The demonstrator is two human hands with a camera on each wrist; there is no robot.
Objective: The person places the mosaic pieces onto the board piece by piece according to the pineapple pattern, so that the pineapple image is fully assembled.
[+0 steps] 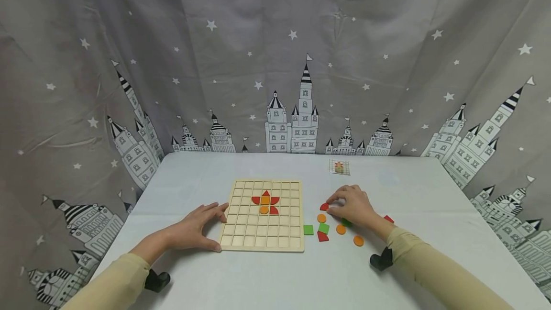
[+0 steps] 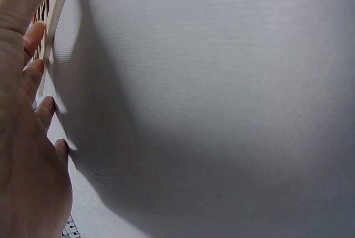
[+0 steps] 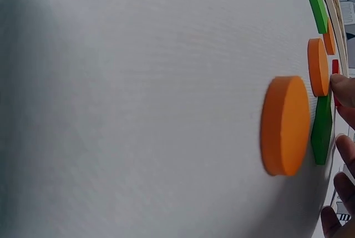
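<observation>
A wooden grid board [image 1: 241, 231] lies on the table, with a red triangle [image 1: 266, 193], an orange square [image 1: 265, 201], an orange disc [image 1: 264, 210] and several red quarter-circle tiles in its cells. My left hand [image 1: 193, 227] rests at the board's left side, thumb by the near corner and fingers loosely extended on the edge. Right of the board, my right hand [image 1: 354, 206] pinches a red quarter-circle tile [image 1: 324, 207] between thumb and fingers, low over the table. Under that hand a green tile [image 3: 321, 130] is partly hidden in the head view.
Loose tiles lie around the right hand: orange discs [image 1: 358, 240], green squares [image 1: 308, 229], a red quarter circle [image 1: 323, 237] and a red tile [image 1: 389, 219] beside the wrist. Farther back is a small pattern card [image 1: 339, 167]. A grey castle-print curtain [image 1: 241, 61] hangs behind the white table [image 1: 258, 276].
</observation>
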